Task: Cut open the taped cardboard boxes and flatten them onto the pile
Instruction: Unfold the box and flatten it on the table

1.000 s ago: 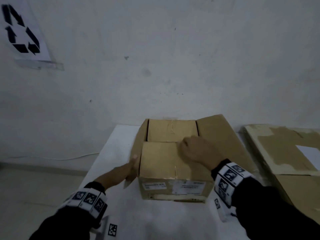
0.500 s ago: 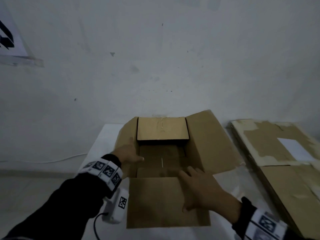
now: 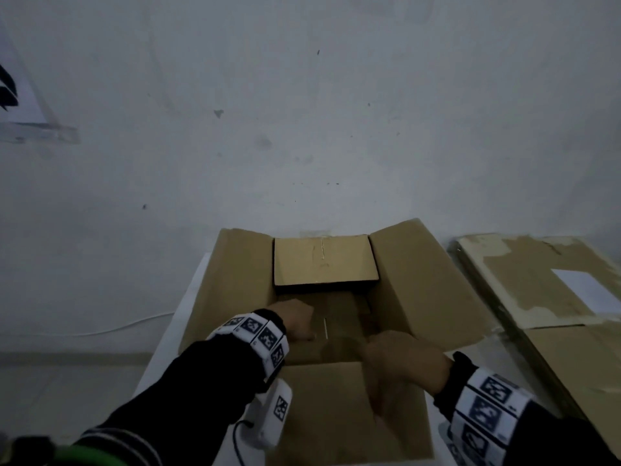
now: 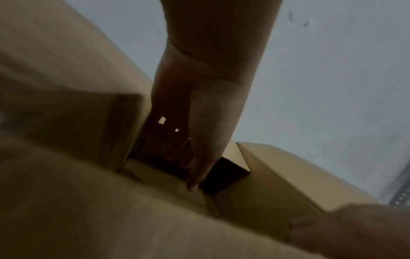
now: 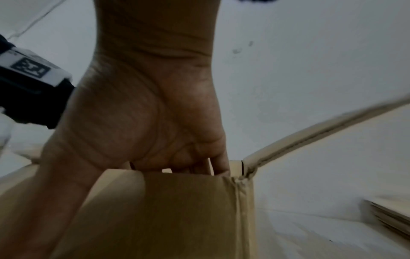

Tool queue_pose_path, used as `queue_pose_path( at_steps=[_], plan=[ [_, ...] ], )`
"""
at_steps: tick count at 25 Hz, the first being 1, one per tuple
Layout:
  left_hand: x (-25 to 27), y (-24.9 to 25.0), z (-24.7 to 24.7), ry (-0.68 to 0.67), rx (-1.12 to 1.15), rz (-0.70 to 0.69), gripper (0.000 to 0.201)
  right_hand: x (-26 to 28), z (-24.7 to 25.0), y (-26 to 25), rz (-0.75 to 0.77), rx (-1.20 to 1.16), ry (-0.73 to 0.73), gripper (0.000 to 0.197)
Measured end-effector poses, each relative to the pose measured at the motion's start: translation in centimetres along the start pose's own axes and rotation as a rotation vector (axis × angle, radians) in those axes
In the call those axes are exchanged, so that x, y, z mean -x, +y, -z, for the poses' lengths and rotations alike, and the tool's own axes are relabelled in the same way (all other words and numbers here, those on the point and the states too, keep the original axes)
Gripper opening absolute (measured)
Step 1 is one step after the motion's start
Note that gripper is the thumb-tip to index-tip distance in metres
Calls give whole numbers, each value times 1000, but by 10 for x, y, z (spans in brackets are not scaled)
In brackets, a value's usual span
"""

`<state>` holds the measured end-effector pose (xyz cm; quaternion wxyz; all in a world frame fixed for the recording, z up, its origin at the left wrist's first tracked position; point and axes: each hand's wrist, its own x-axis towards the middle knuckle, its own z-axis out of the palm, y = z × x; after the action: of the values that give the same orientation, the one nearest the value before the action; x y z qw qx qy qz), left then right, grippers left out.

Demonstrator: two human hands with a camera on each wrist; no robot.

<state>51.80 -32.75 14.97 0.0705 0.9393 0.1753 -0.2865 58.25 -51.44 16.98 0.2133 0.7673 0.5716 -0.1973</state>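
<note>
An open brown cardboard box (image 3: 416, 284) stands on the white table (image 3: 181, 317) with its four top flaps spread outward. My left hand (image 3: 297, 317) reaches down into the box on the left side, fingers (image 4: 195, 168) straight along the inner wall. My right hand (image 3: 400, 368) sits over the near rim: its fingers (image 5: 219, 164) hook inside the box (image 5: 188, 210) while the thumb lies outside on the near flap (image 3: 336, 415), pinching it. No cutter is in view.
A pile of flattened cardboard (image 3: 537, 297) lies to the right of the box. A grey wall rises right behind the table, with a recycling sign (image 3: 13, 89) at the far left. The floor and a thin cable (image 3: 100, 331) lie left of the table.
The near and left flaps, lying over the top a second ago, now lie spread outward. Both hands have moved from the box's top and side into its opening.
</note>
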Motion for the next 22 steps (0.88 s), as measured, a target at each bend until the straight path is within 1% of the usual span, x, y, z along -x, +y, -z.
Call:
queue_pose_path(
  at_steps=[1, 2, 3, 4, 5, 6, 7, 8, 9, 10, 11, 12, 13, 14, 15, 16, 18, 19, 20, 22],
  plan=[
    [-6, -2, 7, -3, -6, 28, 63, -2, -2, 4, -3, -42, -11, 55],
    [-10, -4, 15, 30, -16, 60, 65, 1, -3, 9, -20, -127, -11, 54],
    [-12, -4, 23, 68, 3, 86, 65, 6, -6, 14, -54, -256, 39, 55],
    [-16, -2, 31, 95, 56, 107, 64, 13, -8, 19, -112, -391, 149, 57],
    [-19, 2, 39, 128, 102, 137, 59, 18, -14, 25, -205, -451, 380, 58],
    [-21, 10, 46, 187, 117, 185, 52, 22, -20, 33, -345, -409, 662, 57],
    [-21, 20, 54, 278, 117, 241, 49, 23, -26, 45, -506, -319, 848, 57],
    [-23, 28, 62, 382, 130, 291, 55, 26, -32, 58, -665, -295, 940, 58],
    [-29, 37, 69, 475, 185, 299, 66, 30, -35, 75, -806, -398, 881, 64],
    [-36, 42, 76, 546, 275, 261, 77, 31, -38, 90, -913, -574, 764, 72],
    [-44, 46, 84, 582, 380, 195, 85, 30, -41, 106, -939, -834, 660, 78],
    [-56, 48, 91, 581, 475, 135, 91, 30, -44, 119, -902, -1135, 594, 76],
    [-65, 47, 96, 571, 553, 93, 94, 29, -46, 128, -804, -1450, 543, 66],
    [-77, 48, 100, 567, 614, 67, 97, 28, -51, 136, -687, -1704, 496, 51],
    [-85, 48, 102, 566, 665, 45, 98, 27, -54, 140, -590, -1861, 469, 39],
    [-94, 48, 106, 557, 710, 23, 99, 27, -55, 144, -521, -1944, 460, 32],
    [-109, 49, 115, 506, 763, 4, 98, 34, -46, 150, -366, -2012, 475, 30],
    [-115, 51, 121, 483, 784, 3, 100, 39, -39, 155, -271, -2006, 489, 32],
    [-117, 49, 126, 487, 819, 6, 103, 44, -26, 157, -179, -1963, 501, 36],
    [-122, 53, 135, 505, 854, 35, 107, 49, -5, 168, -52, -1835, 499, 50]
  ],
)
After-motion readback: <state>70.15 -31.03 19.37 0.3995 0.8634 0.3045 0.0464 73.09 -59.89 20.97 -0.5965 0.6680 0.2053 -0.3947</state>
